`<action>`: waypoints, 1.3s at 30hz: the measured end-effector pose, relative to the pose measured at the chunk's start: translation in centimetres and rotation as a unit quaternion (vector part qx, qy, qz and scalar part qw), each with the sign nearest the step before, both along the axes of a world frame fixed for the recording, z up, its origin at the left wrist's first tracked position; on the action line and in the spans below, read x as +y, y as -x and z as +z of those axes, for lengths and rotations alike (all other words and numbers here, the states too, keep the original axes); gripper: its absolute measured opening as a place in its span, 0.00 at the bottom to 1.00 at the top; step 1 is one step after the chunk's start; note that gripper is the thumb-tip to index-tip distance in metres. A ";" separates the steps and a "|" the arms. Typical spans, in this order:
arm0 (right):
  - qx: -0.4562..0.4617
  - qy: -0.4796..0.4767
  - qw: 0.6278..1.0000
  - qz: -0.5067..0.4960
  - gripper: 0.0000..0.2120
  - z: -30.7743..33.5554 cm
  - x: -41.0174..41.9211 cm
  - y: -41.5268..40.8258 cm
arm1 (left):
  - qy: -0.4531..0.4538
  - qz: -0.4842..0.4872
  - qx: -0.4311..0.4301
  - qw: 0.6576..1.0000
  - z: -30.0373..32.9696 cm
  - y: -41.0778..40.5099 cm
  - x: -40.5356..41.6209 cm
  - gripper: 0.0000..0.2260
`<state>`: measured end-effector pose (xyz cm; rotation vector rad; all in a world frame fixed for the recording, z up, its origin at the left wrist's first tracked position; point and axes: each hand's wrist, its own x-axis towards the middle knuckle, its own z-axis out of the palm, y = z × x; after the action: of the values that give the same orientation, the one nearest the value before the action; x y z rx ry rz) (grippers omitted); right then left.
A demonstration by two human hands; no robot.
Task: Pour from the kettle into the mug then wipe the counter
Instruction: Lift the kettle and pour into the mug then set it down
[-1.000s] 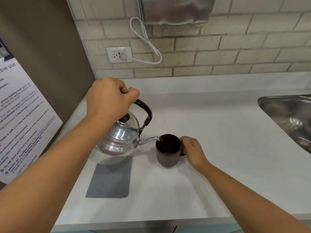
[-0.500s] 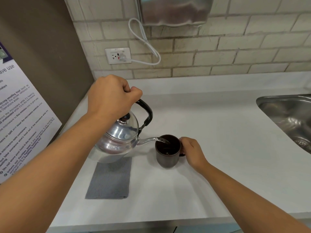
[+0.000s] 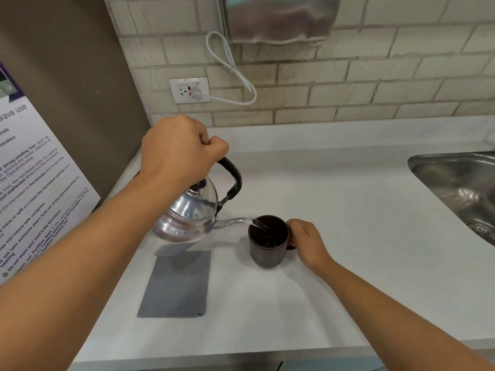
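1. The kettle [image 3: 188, 212] is tipped further than a second ago; its spout tip now sits above the mug [image 3: 267, 242] opening.
2. A water stream [image 3: 258, 224] now falls into the mug.

"wave use" on wall poster [image 3: 32, 167]

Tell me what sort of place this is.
Probably a shared office or workplace kitchenette: a steel sink set in the counter, a posted microwave-use notice, and a wall-mounted metal dispenser on tile.
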<state>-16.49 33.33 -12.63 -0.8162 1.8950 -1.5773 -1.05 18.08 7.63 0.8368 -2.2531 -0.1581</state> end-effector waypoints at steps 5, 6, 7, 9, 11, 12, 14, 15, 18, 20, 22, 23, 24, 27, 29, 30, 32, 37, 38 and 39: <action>-0.003 0.003 1.000 0.000 0.15 0.0 0.0 0.0 | 0.009 -0.001 -0.008 1.000 0.3 0.0 0.0 0.13; -0.003 0.003 1.000 -0.001 0.15 0.0 0.0 0.0 | 0.010 -0.002 -0.009 1.000 0.4 0.1 0.1 0.13; -0.004 0.004 1.000 0.000 0.15 0.0 0.0 0.0 | 0.011 -0.002 -0.010 1.000 0.4 0.1 0.1 0.13; -0.005 0.008 1.000 0.003 0.15 0.1 0.0 -0.1 | 0.012 -0.001 -0.012 1.000 0.4 0.1 0.1 0.13; -0.005 0.009 1.000 0.005 0.15 0.1 0.0 -0.1 | 0.010 0.000 -0.015 1.000 0.4 0.1 0.1 0.13; -0.006 0.010 1.000 0.005 0.15 0.1 0.0 -0.1 | 0.010 0.000 -0.016 1.000 0.4 0.1 0.1 0.13; -0.007 0.011 1.000 0.007 0.15 0.0 0.1 -0.1 | 0.009 -0.002 -0.015 1.000 0.4 0.1 0.1 0.13; -0.006 0.010 1.000 0.007 0.15 -0.1 0.1 -0.1 | 0.009 -0.002 -0.016 1.000 0.4 0.1 0.1 0.13; -0.002 0.007 1.000 0.006 0.15 -0.1 0.1 -0.1 | 0.012 -0.004 -0.018 1.000 0.4 0.2 0.1 0.14; -0.001 0.009 1.000 0.006 0.15 -0.1 0.1 -0.1 | 0.010 -0.005 -0.015 1.000 0.3 0.2 0.1 0.14; -0.003 0.010 1.000 0.006 0.15 -0.1 0.1 -0.1 | 0.008 -0.005 -0.008 1.000 0.2 0.1 0.0 0.14; -0.003 0.011 1.000 0.007 0.15 -0.1 0.1 -0.1 | 0.005 -0.006 -0.002 1.000 0.1 0.1 0.0 0.14; -0.004 0.011 1.000 0.006 0.15 -0.1 0.1 -0.1 | 0.001 -0.006 0.003 1.000 0.0 0.0 -0.1 0.14; -0.002 0.009 1.000 0.004 0.15 0.0 0.2 -0.2 | -0.010 -0.003 0.016 1.000 -0.4 -0.1 -0.3 0.15; 0.001 0.004 1.000 0.002 0.15 0.1 0.1 -0.2 | -0.020 -0.003 0.027 0.999 -0.6 -0.1 -0.4 0.15; 0.001 0.004 1.000 0.001 0.15 0.1 0.1 -0.2 | -0.027 -0.003 0.033 0.999 -0.8 -0.1 -0.5 0.15; 0.000 0.004 1.000 -0.001 0.14 0.2 0.1 -0.2 | -0.043 -0.003 0.044 0.998 -1.0 -0.2 -0.8 0.15; 0.000 0.002 1.000 -0.001 0.14 0.2 0.2 -0.3 | -0.079 -0.008 0.070 0.994 -1.7 -0.2 -1.5 0.15; 0.000 0.000 1.000 -0.002 0.14 0.2 0.2 -0.3 | -0.083 -0.008 0.073 0.994 -1.9 -0.2 -1.7 0.15; 0.002 -0.003 1.000 -0.002 0.14 0.2 0.2 -0.3 | -0.087 -0.006 0.077 0.993 -2.0 -0.2 -1.8 0.15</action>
<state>-16.21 33.54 -12.44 -0.8137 1.9040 -1.5720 -0.82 16.25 5.62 0.8696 -2.1216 -0.4159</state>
